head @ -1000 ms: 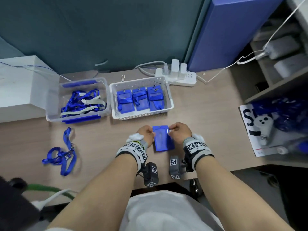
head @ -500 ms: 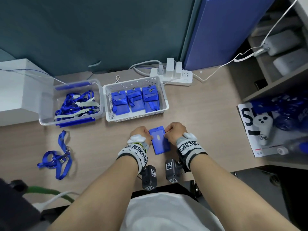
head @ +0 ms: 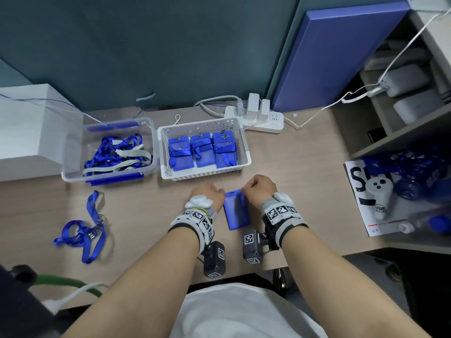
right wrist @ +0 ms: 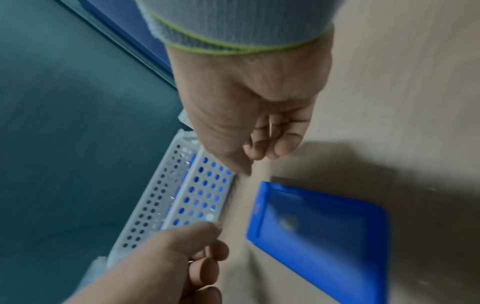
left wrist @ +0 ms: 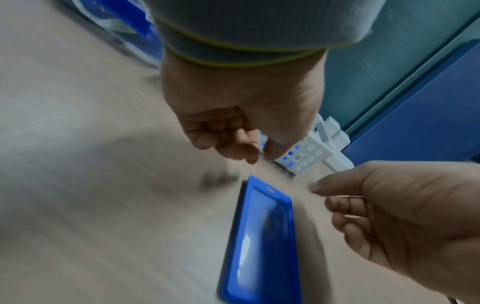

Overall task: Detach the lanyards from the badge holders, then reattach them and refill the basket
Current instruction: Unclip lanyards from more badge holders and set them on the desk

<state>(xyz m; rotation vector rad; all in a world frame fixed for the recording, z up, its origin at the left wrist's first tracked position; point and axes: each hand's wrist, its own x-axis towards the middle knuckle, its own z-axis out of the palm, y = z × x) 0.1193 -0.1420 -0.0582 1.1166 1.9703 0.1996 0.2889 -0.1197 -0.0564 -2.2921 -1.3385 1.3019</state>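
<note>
A: How far along is the task judged to be?

B: A bare blue badge holder (head: 236, 211) is seen lying flat on the desk (head: 292, 172), just in front of the white basket (head: 240, 164). No lanyard is clipped to it. A loose blue lanyard (head: 84, 231) is laid well apart from it, on the left of the desk. So 1 detachment is judged done.

A: And the basket?

B: 3 holders (head: 201, 150) with ribbons wrapped round them are kept in it, side by side. Whether those are finished or not yet started cannot be told. More lanyards (head: 114, 154) are piled in the clear bin (head: 73, 174) beside it.

A: How are the hands held?

B: The left hand (head: 207, 193) is poised just left of the holder's top edge, fingers loosely curled, thumb near forefinger. In the left wrist view nothing is seen between them, though motion blur is present. The right hand (head: 258, 187) is placed just right of the same edge, likewise loosely curled and apparently empty. In the wrist views, neither hand is seen touching the holder.

A: What is left?

B: Reattachment is judged outstanding: the lanyard is to be fetched, its clip hooked through the holder's slot (left wrist: 270, 189), and the basket refilled.
</note>
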